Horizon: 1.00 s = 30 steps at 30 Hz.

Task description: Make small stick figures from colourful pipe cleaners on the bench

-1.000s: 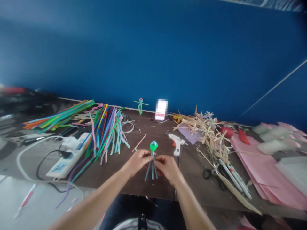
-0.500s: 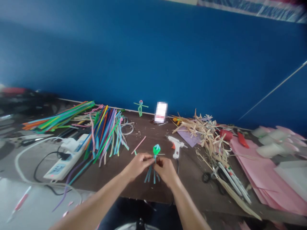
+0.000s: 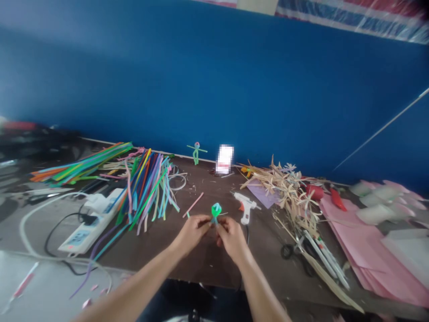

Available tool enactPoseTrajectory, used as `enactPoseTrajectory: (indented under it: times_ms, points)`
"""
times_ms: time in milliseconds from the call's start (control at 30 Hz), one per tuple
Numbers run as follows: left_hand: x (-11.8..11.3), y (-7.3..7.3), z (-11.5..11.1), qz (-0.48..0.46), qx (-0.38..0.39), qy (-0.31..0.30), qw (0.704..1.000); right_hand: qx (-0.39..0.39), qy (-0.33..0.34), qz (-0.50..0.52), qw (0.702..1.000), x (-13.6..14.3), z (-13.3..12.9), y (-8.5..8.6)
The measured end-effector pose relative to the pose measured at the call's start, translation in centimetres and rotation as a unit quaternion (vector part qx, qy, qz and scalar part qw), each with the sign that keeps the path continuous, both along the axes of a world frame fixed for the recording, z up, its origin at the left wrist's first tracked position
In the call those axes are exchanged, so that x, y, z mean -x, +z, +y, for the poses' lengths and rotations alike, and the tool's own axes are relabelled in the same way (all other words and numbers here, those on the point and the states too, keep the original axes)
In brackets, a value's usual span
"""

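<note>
A small pipe-cleaner piece [image 3: 216, 210], with a round green top and a light-blue tip, stands between my two hands over the near middle of the table. My left hand [image 3: 194, 230] pinches it from the left, just below the green top. From the right, my right hand [image 3: 229, 235] closes its fingers and thumb on the light-blue stem. The lower strands are mostly hidden by the fingers. Just right of my hands lies a white glue gun [image 3: 246, 207]. A short pink pipe cleaner [image 3: 193, 205] rests on the table beyond my left hand.
Bundles of coloured pipe cleaners [image 3: 147, 183] and a white power strip [image 3: 90, 226] with cables lie left. A small green figure [image 3: 196, 153] stands by the blue wall [image 3: 214, 80]. Right are dried straw flowers [image 3: 284, 183], scissors [image 3: 288, 250] and pink sheets [image 3: 372, 250].
The light-blue strands that hung spread below my hands are no longer visible there. The green top sits slightly lower and farther left, and my hands have drawn closer around the stem.
</note>
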State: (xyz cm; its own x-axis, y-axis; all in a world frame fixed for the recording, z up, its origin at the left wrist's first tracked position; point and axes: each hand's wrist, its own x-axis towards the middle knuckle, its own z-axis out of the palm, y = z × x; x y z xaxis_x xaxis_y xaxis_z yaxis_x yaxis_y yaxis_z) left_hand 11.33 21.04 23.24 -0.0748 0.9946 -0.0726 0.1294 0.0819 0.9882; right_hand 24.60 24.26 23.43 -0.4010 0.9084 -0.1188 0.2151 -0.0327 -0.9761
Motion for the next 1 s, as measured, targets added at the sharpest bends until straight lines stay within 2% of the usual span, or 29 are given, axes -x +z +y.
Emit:
enactPoseTrajectory:
  times_ms: [100, 200, 300, 367, 433, 533, 633, 733, 833, 900, 1000]
  points:
    - [-0.1, 0.0, 0.0, 0.042, -0.045, 0.007, 0.998, -0.032, 0.013, -0.038, 0.999, 0.2, 0.0, 0.1]
    - [-0.1, -0.1, 0.0, 0.060, -0.070, 0.023, 0.995, -0.134, -0.010, -0.097, 0.986, 0.1, -0.1, 0.2]
    - [-0.3, -0.5, 0.0, 0.013, -0.059, 0.049, 0.997, -0.234, -0.024, -0.150, 0.960, -0.2, -0.4, 0.5]
    - [-0.5, -0.7, 0.1, -0.060, -0.002, 0.068, 0.996, -0.277, -0.022, -0.177, 0.944, -0.3, -0.7, 0.9]
    - [-0.5, -0.6, 0.1, -0.154, 0.082, 0.067, 0.982, -0.309, -0.024, -0.200, 0.929, -0.4, -0.9, 1.2]
    - [0.1, -0.2, 0.4, -0.265, 0.165, 0.016, 0.950, -0.343, -0.028, -0.230, 0.910, -0.4, -1.1, 1.5]
    - [0.8, 0.2, 0.6, -0.305, 0.201, -0.024, 0.931, -0.367, -0.025, -0.249, 0.896, -0.6, -1.2, 1.6]
    - [0.9, 0.2, 0.6, -0.333, 0.211, -0.032, 0.919, -0.373, -0.026, -0.251, 0.893, -0.8, -1.2, 1.6]
    - [0.2, -0.1, 0.5, -0.316, 0.184, -0.005, 0.931, -0.345, -0.034, -0.232, 0.909, -0.9, -1.1, 1.4]
    - [-0.4, -0.4, 0.4, -0.283, 0.157, 0.022, 0.946, -0.294, -0.034, -0.200, 0.934, -0.9, -0.9, 1.0]
    - [-1.0, -0.6, 0.2, -0.219, 0.111, 0.055, 0.968, -0.152, -0.019, -0.106, 0.982, -0.6, -0.6, 0.2]
